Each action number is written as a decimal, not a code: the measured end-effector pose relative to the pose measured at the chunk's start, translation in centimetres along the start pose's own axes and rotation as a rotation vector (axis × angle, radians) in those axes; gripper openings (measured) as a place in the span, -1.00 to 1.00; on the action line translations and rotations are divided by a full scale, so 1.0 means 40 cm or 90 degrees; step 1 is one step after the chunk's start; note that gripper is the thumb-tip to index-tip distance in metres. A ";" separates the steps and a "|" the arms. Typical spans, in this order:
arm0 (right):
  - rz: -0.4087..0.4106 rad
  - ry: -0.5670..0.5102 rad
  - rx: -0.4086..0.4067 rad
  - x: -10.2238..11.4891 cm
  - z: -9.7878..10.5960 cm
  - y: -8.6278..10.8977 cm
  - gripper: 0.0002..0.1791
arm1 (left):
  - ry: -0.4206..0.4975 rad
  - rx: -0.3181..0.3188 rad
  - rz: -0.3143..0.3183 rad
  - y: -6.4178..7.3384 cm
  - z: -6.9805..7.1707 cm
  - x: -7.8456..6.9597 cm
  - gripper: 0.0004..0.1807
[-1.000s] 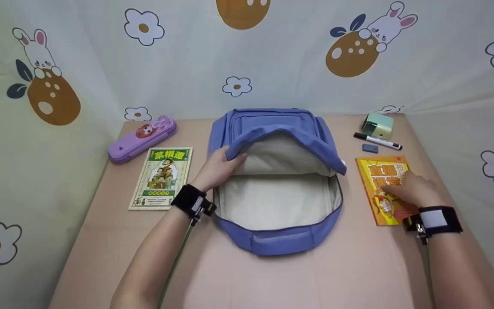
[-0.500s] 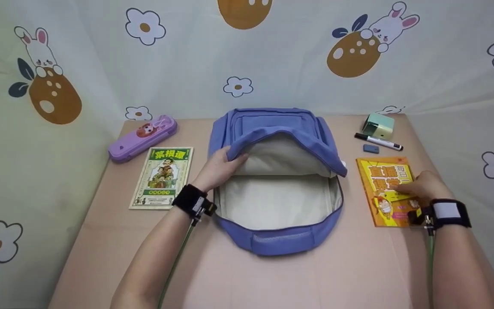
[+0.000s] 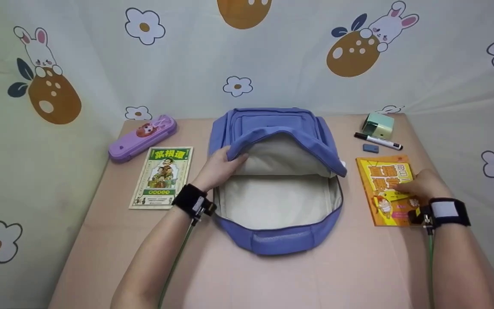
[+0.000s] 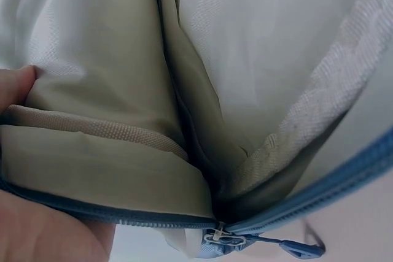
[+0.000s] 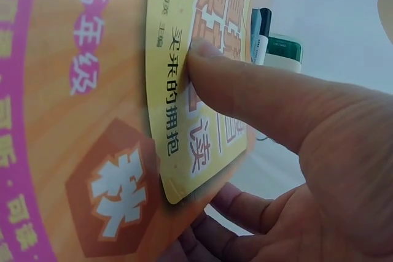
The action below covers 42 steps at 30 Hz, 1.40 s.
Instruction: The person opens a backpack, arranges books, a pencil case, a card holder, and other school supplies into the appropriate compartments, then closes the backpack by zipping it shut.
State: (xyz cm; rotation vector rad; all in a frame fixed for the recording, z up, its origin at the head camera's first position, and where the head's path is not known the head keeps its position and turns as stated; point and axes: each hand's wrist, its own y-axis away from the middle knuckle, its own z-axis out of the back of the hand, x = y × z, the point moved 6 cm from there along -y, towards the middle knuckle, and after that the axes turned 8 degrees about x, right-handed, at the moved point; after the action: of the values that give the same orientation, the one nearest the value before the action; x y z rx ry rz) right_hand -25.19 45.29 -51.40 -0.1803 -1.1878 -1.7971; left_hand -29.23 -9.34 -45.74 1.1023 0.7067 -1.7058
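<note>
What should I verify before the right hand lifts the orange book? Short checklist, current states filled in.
1. Right hand on orange book: ok; thumb on the cover, fingers behind the edge.
2. Grip firm enough to lift: cannot tell; pictures don't show force.
3. Backpack open: ok; left hand holds up the flap.
4. Main compartment free of items: ok where visible; deeper corners can't be judged.
5. Eraser and marker out of the way: ok; both lie past the book's far edge, not between it and the backpack.
</note>
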 end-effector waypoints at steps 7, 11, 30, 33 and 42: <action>-0.025 -0.001 0.012 -0.001 0.003 0.000 -0.17 | 0.003 -0.002 0.002 -0.001 -0.001 0.003 -0.69; -0.028 -0.001 0.010 0.006 0.002 0.001 -0.15 | 0.013 0.000 0.001 0.000 -0.001 0.005 -0.70; 0.044 0.089 -0.033 0.047 -0.004 0.005 -0.22 | -0.006 0.003 0.013 0.001 -0.002 0.001 -0.65; 0.054 0.085 -0.042 0.046 -0.006 0.006 -0.06 | -0.010 0.002 0.011 0.000 -0.001 -0.001 -0.66; 0.040 0.065 -0.025 0.032 -0.019 0.015 -0.26 | -0.010 0.002 0.007 -0.001 0.000 -0.004 -0.67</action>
State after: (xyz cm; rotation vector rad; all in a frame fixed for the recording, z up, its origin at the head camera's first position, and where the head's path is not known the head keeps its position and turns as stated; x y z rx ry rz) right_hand -25.16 43.86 -50.67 -0.1440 -1.0644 -1.7542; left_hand -29.26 -9.24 -45.59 1.0919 0.6871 -1.7055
